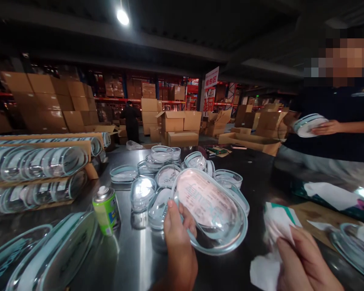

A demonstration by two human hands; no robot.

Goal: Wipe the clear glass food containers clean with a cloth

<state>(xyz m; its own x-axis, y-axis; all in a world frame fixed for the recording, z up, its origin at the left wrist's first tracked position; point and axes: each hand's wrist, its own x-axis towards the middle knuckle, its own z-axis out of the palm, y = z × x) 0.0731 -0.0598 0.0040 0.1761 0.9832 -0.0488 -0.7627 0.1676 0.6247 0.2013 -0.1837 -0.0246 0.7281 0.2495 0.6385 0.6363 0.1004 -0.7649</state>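
Note:
My left hand (180, 230) grips the lower left edge of a clear oval glass lid (210, 206) with a pale blue rim and printed lettering, tilted above the table. A crumpled white tissue (268, 250) is pinched in my right hand (303, 254), to the right of the lid and apart from it. Behind the lid, several similar clear lids (143, 192) lie in a loose pile on the dark shiny table (124, 250). Left of the pile stands a green spray can (106, 210) with a white nozzle.
Rows of clear lids (33, 161) in cardboard fill the left side, with larger lids (57, 254) nearer. Across the table at right, a person (336, 105) holds a lid. More lids (352, 242) lie at right, near a tissue pack (330, 194). Cartons (182, 125) stand behind.

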